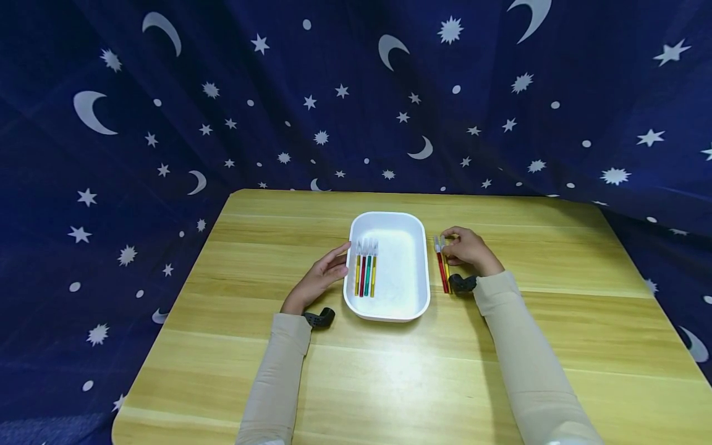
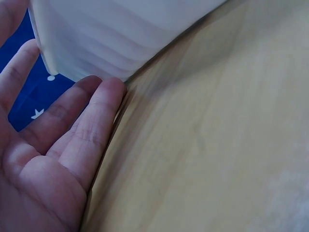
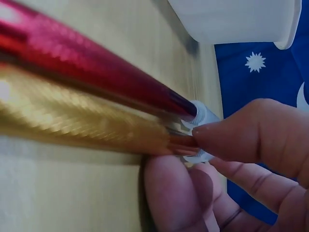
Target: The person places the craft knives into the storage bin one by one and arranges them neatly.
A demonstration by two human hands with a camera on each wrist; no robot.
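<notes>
A white tray (image 1: pixel 402 266) stands on the table, with several craft knives (image 1: pixel 366 272) lined up along its left inside: gold, red, green and gold, clear caps pointing away. The fingertips of my left hand (image 1: pixel 322 277) touch the tray's left outer wall (image 2: pixel 111 38), fingers mostly straight. Right of the tray, my right hand (image 1: pixel 469 248) pinches a gold craft knife (image 3: pixel 82 111) between thumb and finger near its capped end. Close alongside it lies a red craft knife (image 1: pixel 442 272). Whether the gold one is off the table I cannot tell.
The wooden table (image 1: pixel 222 358) reaches back to a dark blue curtain (image 1: pixel 345 111) with moons and stars. Black wrist cameras (image 1: pixel 319 317) sit below both hands, the right one close to the knife handles.
</notes>
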